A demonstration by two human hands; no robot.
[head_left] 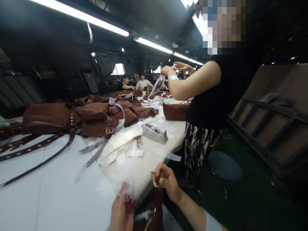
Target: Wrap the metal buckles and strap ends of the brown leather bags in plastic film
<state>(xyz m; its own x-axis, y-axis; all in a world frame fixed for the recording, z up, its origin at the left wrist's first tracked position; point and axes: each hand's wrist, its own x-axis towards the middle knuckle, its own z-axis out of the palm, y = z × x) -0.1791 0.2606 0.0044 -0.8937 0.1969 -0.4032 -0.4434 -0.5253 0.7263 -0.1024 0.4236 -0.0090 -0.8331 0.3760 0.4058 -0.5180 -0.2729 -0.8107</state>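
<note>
Lot, left to right: brown leather handbags, a brass-studded strap trailing across the white worktop. Left hand, lower centre, closed, pinching a clear plastic sleeve: light, soft, probably slippery, best held by its edge. Grey tape dispenser on paper-covered worktop. Right hand, lower centre, gripping a small gold-tone metal fitting between thumb and fingers, just past the worktop's near edge: light, stiff, smooth, best taken by its rim. Standing co-worker, arm raised, holding a clear strip. Dark round stool. Brown board leaning, far right.
</note>
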